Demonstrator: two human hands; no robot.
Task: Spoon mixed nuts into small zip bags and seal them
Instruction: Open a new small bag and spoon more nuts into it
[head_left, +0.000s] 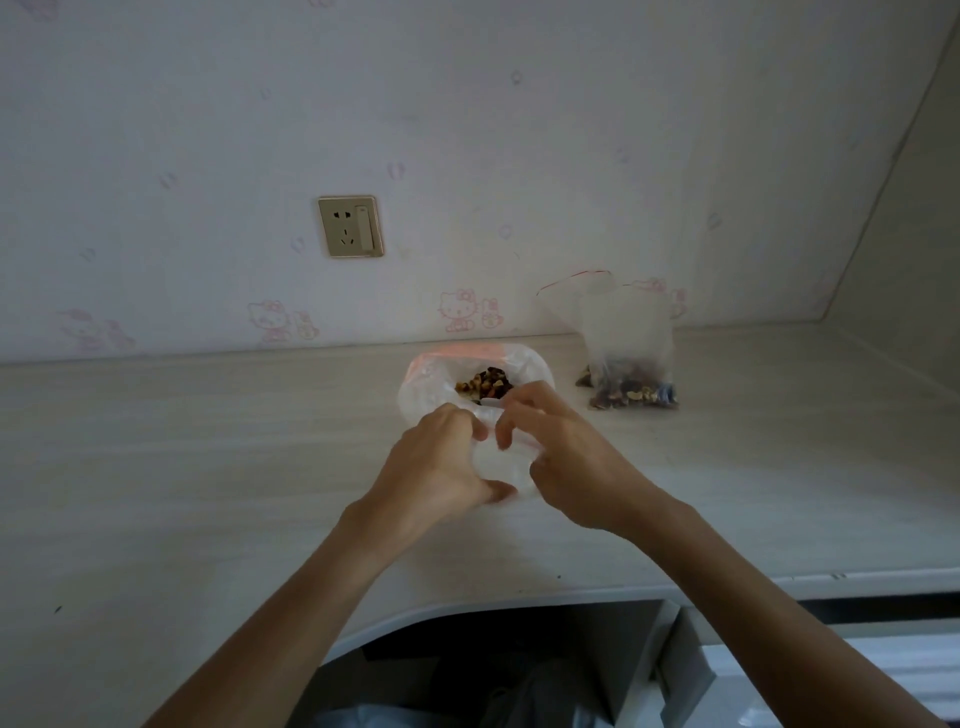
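A large clear bag (431, 379) with a red zip strip stands open on the pale desk (208, 467), with mixed nuts (485, 387) showing inside. In front of it my left hand (441, 462) and my right hand (566, 457) both pinch a small clear zip bag (498, 462) between them. Their fingers curl round its upper edge. A bit of white, perhaps a spoon (488, 401), peeks out by the nuts. At the back right, small zip bags (631, 353) with nuts in the bottom stand against the wall.
A wall socket (350, 226) sits above the desk on patterned wallpaper. A side panel (904, 260) closes off the right. The desk's front edge curves inward above a dark opening (493, 665) holding a bag-like shape.
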